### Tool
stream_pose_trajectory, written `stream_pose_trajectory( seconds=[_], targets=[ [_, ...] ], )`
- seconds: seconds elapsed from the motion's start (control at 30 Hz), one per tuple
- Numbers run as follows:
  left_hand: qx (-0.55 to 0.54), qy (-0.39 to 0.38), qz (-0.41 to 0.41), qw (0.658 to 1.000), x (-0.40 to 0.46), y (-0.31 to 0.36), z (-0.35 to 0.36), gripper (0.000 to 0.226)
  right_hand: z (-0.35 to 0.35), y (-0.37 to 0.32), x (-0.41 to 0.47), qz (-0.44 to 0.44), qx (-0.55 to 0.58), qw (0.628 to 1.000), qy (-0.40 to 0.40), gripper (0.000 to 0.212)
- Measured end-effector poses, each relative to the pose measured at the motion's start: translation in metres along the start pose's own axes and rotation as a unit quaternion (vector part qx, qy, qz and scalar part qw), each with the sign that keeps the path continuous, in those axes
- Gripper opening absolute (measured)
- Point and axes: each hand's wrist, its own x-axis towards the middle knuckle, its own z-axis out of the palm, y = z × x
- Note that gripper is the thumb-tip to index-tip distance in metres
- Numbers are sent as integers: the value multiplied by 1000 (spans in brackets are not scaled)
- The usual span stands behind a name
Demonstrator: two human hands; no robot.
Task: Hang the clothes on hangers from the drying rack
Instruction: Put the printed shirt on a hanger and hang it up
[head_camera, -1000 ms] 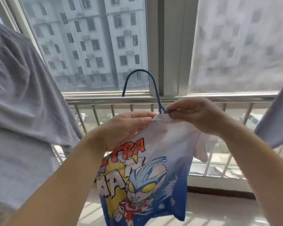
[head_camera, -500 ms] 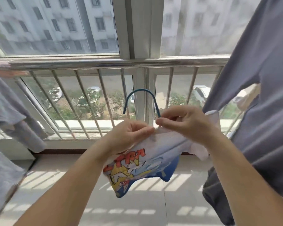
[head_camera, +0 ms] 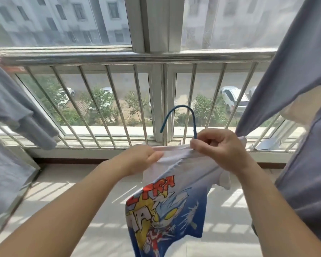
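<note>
A small white-and-blue T-shirt (head_camera: pixel 174 201) with a cartoon print and red letters hangs in front of me. A blue hanger (head_camera: pixel 182 115) sticks its hook up out of the shirt's neck; the rest of the hanger is hidden inside the fabric. My left hand (head_camera: pixel 139 160) pinches the white collar on the left and stretches it out. My right hand (head_camera: pixel 219 149) grips the collar together with the base of the hook. Both hands sit at mid-height, in front of the window railing.
Grey garments hang on the left (head_camera: pixel 9 112) and on the right (head_camera: pixel 300 127), flanking my arms. A steel railing with slanted bars (head_camera: pixel 119 58) runs across the window ahead. A metal rack bar (head_camera: pixel 17 199) shows at lower left. Pale floor tiles lie below.
My view first dropped from the upper window to the railing and floor. The shirt hangs down longer now, and my left hand has drawn the collar out to the left.
</note>
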Motion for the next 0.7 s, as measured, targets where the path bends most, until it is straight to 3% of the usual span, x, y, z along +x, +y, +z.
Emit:
stream_pose_trajectory(
  seconds=[0.17, 0.23, 0.33, 0.4, 0.57, 0.7],
  targets=[
    [22, 244, 19, 969, 4, 1, -14, 20, -6, 12, 0, 12, -89, 996, 22, 9],
    [34, 305, 19, 952, 4, 4, -14, 20, -5, 14, 1, 8, -146, 988, 47, 4],
    [62, 353, 30, 933, 4, 10, -13, 23, -1, 20, 2, 16, -261, 962, 82, 13],
    [84, 352, 59, 930, 2, 12, -14, 29, 1, 24, 4, 27, -333, 938, 96, 9],
    [264, 221, 63, 937, 7, 11, -15, 57, 2, 32, 5, 51, -401, 907, 119, 9],
    [263, 169, 50, 949, 10, 10, -10, 60, 2, 36, 8, 63, -386, 906, 160, 14]
  ],
)
